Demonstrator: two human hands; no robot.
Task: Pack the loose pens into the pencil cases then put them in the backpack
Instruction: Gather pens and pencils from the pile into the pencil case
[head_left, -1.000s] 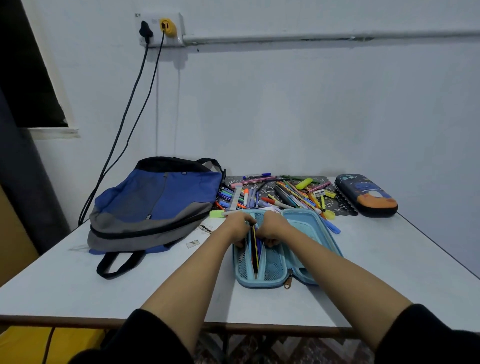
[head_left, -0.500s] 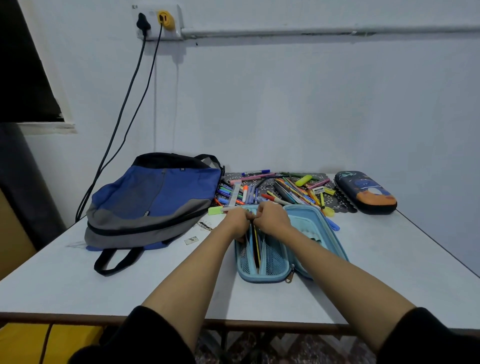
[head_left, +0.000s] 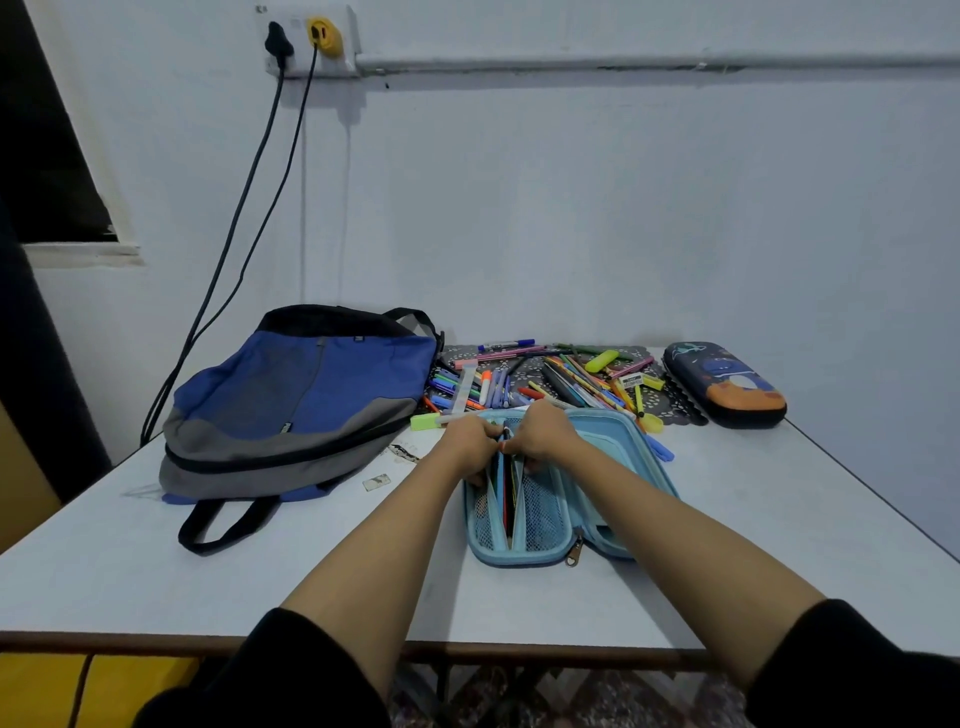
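Light-blue and zipped open, a hard pencil case (head_left: 545, 519) is laid flat on the white table (head_left: 156, 561). Slim pens (head_left: 506, 499) held in its centre divider are gripped at their tops by the curled left hand (head_left: 467, 441) and curled right hand (head_left: 545, 434), which touch. Loose coloured pens (head_left: 550, 379) are heaped behind it, flanked by a blue-and-grey fabric backpack (head_left: 296, 405) on the left and a closed dark pencil case (head_left: 727, 384) on the right.

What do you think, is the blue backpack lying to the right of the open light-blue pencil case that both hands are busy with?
No. The head view shows the blue and grey fabric backpack lying to the left of the open light-blue zip pencil case, not the right. The left hand and right hand are at that case.
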